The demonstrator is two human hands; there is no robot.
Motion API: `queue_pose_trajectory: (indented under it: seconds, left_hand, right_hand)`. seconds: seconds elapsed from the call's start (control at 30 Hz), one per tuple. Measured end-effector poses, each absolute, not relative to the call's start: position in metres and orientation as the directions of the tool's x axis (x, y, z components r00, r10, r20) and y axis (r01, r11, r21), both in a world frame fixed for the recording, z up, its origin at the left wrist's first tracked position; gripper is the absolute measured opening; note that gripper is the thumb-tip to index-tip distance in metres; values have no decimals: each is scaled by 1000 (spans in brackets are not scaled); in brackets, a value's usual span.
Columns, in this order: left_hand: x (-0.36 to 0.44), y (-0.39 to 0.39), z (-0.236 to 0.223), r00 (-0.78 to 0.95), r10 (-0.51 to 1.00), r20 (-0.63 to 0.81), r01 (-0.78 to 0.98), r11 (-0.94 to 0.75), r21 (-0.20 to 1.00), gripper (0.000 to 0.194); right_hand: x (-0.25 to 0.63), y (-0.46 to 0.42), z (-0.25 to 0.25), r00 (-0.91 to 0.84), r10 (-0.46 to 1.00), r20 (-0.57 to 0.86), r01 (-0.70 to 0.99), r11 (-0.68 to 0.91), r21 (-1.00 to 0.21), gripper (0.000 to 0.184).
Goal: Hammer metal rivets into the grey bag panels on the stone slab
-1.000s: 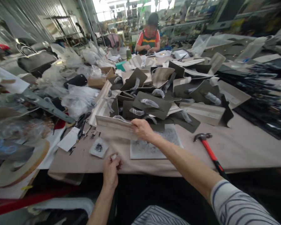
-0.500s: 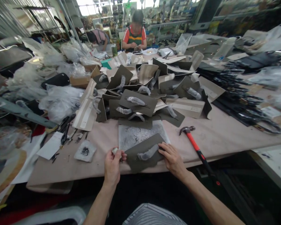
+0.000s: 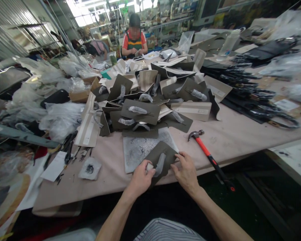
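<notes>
Workshop shelves point(image 3: 165, 28) blur behind a cloth-covered table point(image 3: 240, 137). At the table's near edge, partly over a speckled board point(image 3: 136, 152), a dark panel point(image 3: 169, 160) bearing a plastic-wrapped strip point(image 3: 160, 164) lies askew between the hands. The right hand point(image 3: 187, 172) grips its right side between thumb and fingertips; the left hand point(image 3: 141, 177) pinches a small pale piece point(image 3: 148, 166) against the panel's left side. Should either pinch slacken, panel or piece could slide off that edge. Rightward, a hammer point(image 3: 203, 147) overhangs the near edge; a brushing forearm might tip it off. Toward the near left corner, a careless sleeve could scatter the black bits point(image 3: 89, 168). Beyond, a heap of panels point(image 3: 150, 115) looks loose enough to slump onto the board if bumped.
</notes>
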State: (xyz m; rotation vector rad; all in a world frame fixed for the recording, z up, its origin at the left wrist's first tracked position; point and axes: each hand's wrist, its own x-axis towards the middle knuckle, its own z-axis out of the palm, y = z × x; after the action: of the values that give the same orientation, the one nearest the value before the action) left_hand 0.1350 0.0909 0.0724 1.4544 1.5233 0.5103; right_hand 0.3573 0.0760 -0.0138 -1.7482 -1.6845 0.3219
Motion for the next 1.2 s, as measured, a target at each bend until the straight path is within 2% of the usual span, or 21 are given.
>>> queue_pose_trajectory:
  seconds: [0.1, 0.2, 0.3, 0.37, 0.43, 0.57, 0.63, 0.73, 0.83, 0.9, 0.93, 1.0, 1.1, 1.2]
  left_hand:
    - [148, 78, 65, 161, 928, -337, 515, 212, 831, 16]
    - [163, 70, 49, 172, 906, -387, 375, 303, 876, 17]
    - [175, 67, 32, 77, 861, -502, 205, 479, 853, 21]
    - [181, 68, 26, -9, 843, -538, 101, 536, 838, 28]
    - [185, 71, 23, -61, 840, -540, 5, 541, 841, 35]
    - [191, 77, 26, -98, 823, -560, -116, 549, 828, 44]
    - [194, 78, 27, -124, 812, -571, -182, 547, 817, 46]
    - [198, 79, 24, -186, 805, -564, -238, 520, 821, 45]
    - [197, 79, 24, -179, 814, -553, -195, 521, 831, 41]
    - [189, 80, 27, -154, 835, -528, -127, 513, 849, 40]
    - [182, 81, 30, -166, 858, -487, -60, 484, 873, 39]
    - [162, 84, 36, -265, 912, -313, 174, 364, 915, 36]
    - [120, 90, 42, -399, 917, -11, 554, 251, 794, 27]
    - [81, 95, 39, -467, 881, 73, 692, 313, 651, 21]
  right_hand:
    - [347, 76, -8, 126, 971, 203, 819, 14, -574, 34]
    - [337, 77, -1, 93, 979, 183, 881, 5, -474, 35]
    - [331, 79, 1, 19, 984, 179, 924, 51, -379, 39]
    - [330, 80, 1, 0, 987, 163, 924, 63, -378, 40]
    - [331, 79, 3, 20, 986, 166, 887, 60, -458, 40]
    - [332, 61, 14, 173, 967, 189, 686, 20, -728, 36]
    - [328, 45, 18, 173, 983, 67, 587, -48, -808, 38]
    - [315, 21, 11, 27, 993, -116, 493, -114, -862, 51]
    - [301, 10, -5, -30, 997, -68, 475, -46, -879, 64]
    - [298, 13, -9, -3, 999, -32, 503, -26, -864, 63]
    - [299, 18, -8, 20, 999, -27, 522, -34, -852, 62]
    - [307, 32, -2, 84, 996, -23, 562, -66, -824, 59]
    - [328, 61, 10, 161, 987, -5, 627, -106, -771, 57]
    - [348, 91, 11, 148, 987, 70, 722, -59, -690, 53]
